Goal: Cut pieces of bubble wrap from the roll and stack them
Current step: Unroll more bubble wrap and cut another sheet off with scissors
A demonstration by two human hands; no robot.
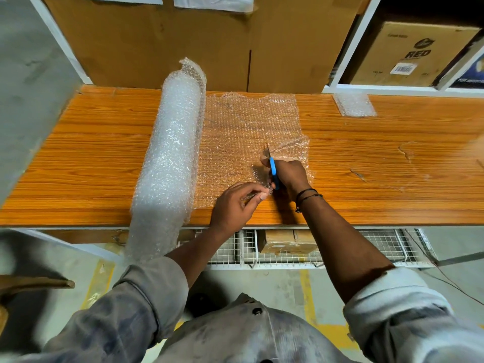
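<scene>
A thick roll of bubble wrap (170, 158) lies across the orange wooden table (91, 163), its near end hanging over the front edge. An unrolled sheet (241, 132) spreads flat to the right of the roll. My right hand (288, 176) grips blue-handled scissors (273, 172), blades pointing away into the sheet, partway up a cut from the near edge. My left hand (235, 205) pinches the sheet's near edge just left of the cut. A small cut piece of bubble wrap (355, 104) lies flat at the table's back right.
Large cardboard boxes (183, 43) stand against the back of the table. A white shelf at the right holds a printed carton (413, 53). Wire mesh racks (288, 255) with a box sit under the table. Right half of the tabletop shows scratches.
</scene>
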